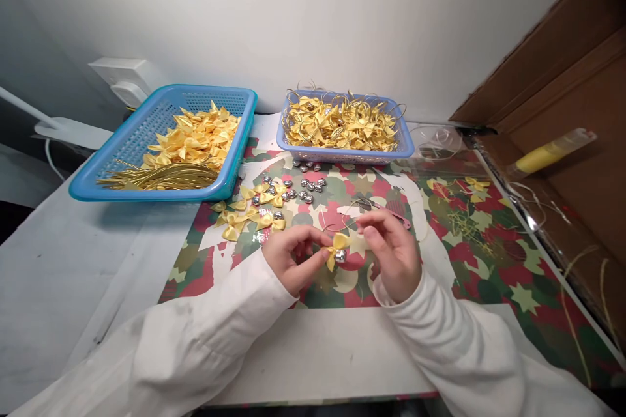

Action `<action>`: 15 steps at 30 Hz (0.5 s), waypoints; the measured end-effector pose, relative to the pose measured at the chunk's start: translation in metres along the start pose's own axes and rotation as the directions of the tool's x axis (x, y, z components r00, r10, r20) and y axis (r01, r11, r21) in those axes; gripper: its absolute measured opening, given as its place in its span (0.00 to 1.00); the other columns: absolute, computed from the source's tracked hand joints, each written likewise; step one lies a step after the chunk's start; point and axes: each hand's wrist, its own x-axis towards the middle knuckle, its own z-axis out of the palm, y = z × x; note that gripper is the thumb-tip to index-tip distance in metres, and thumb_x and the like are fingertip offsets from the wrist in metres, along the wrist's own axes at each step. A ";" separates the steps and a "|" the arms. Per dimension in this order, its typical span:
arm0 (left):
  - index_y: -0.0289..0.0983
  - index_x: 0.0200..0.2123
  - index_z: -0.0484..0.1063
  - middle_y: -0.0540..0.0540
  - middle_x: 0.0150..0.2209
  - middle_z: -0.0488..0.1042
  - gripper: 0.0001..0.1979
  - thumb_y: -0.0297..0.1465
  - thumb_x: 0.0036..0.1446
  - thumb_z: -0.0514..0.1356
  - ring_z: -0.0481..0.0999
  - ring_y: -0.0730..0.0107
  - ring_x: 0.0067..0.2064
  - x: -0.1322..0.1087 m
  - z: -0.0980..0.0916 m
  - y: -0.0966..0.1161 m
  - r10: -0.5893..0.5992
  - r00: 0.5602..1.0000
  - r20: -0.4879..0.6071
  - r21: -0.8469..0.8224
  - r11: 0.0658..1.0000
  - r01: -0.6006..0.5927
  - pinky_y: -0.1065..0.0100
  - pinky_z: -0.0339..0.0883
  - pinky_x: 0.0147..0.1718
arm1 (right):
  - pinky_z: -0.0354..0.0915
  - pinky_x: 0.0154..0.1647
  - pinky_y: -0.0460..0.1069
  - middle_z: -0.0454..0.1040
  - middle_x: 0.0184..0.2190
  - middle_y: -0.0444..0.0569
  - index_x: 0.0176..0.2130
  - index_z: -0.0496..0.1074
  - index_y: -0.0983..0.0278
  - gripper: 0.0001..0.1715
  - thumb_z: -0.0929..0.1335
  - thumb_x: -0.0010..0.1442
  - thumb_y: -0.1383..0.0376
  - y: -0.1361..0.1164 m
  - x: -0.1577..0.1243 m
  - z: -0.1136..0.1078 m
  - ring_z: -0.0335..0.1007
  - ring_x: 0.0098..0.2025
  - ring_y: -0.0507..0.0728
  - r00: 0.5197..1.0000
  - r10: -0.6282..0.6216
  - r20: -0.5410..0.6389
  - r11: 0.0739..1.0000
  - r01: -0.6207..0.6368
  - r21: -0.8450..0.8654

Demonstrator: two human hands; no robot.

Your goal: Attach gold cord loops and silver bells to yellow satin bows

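Between the thumb and fingertips of my left hand [297,259] is a yellow ribbon bow [338,241]. A small silver jingle bell [340,257] sits at the bow's front. From the bow a thin gold cord [348,210] loops up and over toward my right hand [395,257], whose thumb and index finger are pinched on it. Just beyond the hands, several silver bells [313,187] lie loose on the patterned sheet. Further left are several loose yellow bows [231,228], some with bells among them. Behind my right fingers lies a tool with a pink handle [403,220], partly hidden.
At back left, a blue basket [239,137] holds yellow bows and gold cords. A smaller blue-violet basket [345,155] at the back holds bows with cord loops. Cord scraps [462,225] lie right, near a cardboard wall [562,104] and a yellow tube [542,155].
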 end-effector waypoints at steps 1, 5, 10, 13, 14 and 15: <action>0.34 0.28 0.75 0.51 0.19 0.68 0.06 0.32 0.48 0.61 0.60 0.78 0.19 0.000 -0.001 -0.001 0.033 0.999 0.005 0.053 0.998 -0.034 0.74 0.55 0.19 | 0.63 0.34 0.49 0.71 0.31 0.47 0.37 0.72 0.62 0.07 0.65 0.57 0.64 -0.002 0.002 -0.001 0.66 0.34 0.54 0.999 -0.027 0.033 0.999 0.028 -0.036; 0.35 0.33 0.76 0.49 0.21 0.71 0.09 0.33 0.52 0.59 0.62 0.76 0.20 0.001 -0.004 0.001 0.073 0.997 0.024 0.102 0.992 -0.075 0.73 0.57 0.20 | 0.63 0.23 0.46 0.74 0.26 0.47 0.33 0.75 0.63 0.05 0.68 0.54 0.66 -0.006 0.003 0.000 0.67 0.26 0.52 0.963 0.098 0.252 0.994 -0.080 -0.079; 0.37 0.27 0.75 0.44 0.30 0.76 0.05 0.30 0.51 0.60 0.69 0.70 0.28 0.005 -0.008 0.009 0.265 0.961 -0.080 0.228 0.943 -0.241 0.72 0.59 0.22 | 0.67 0.25 0.48 0.75 0.23 0.46 0.28 0.75 0.64 0.09 0.71 0.52 0.60 0.004 -0.001 0.006 0.70 0.25 0.53 0.927 0.322 0.192 0.923 -0.352 0.156; 0.37 0.27 0.74 0.49 0.23 0.72 0.04 0.30 0.49 0.61 0.64 0.75 0.22 0.003 -0.006 0.010 0.219 0.969 -0.112 0.201 0.960 -0.194 0.73 0.57 0.20 | 0.68 0.26 0.49 0.76 0.24 0.47 0.28 0.75 0.63 0.10 0.72 0.52 0.58 0.007 -0.001 0.006 0.71 0.26 0.54 0.927 0.329 0.181 0.912 -0.362 0.194; 0.36 0.28 0.75 0.50 0.21 0.71 0.04 0.31 0.49 0.61 0.62 0.76 0.20 0.003 -0.005 0.009 0.178 0.977 -0.120 0.175 0.972 -0.155 0.73 0.57 0.20 | 0.68 0.26 0.49 0.76 0.25 0.48 0.28 0.75 0.63 0.10 0.72 0.52 0.59 0.006 -0.001 0.006 0.71 0.28 0.54 0.932 0.317 0.176 0.918 -0.348 0.191; 0.36 0.30 0.75 0.51 0.20 0.70 0.05 0.31 0.49 0.62 0.62 0.77 0.20 0.002 -0.004 0.008 0.142 0.982 -0.123 0.146 0.981 -0.124 0.73 0.57 0.19 | 0.68 0.27 0.48 0.76 0.26 0.48 0.28 0.75 0.63 0.09 0.72 0.52 0.60 0.006 0.000 0.006 0.71 0.29 0.55 0.941 0.293 0.172 0.929 -0.322 0.182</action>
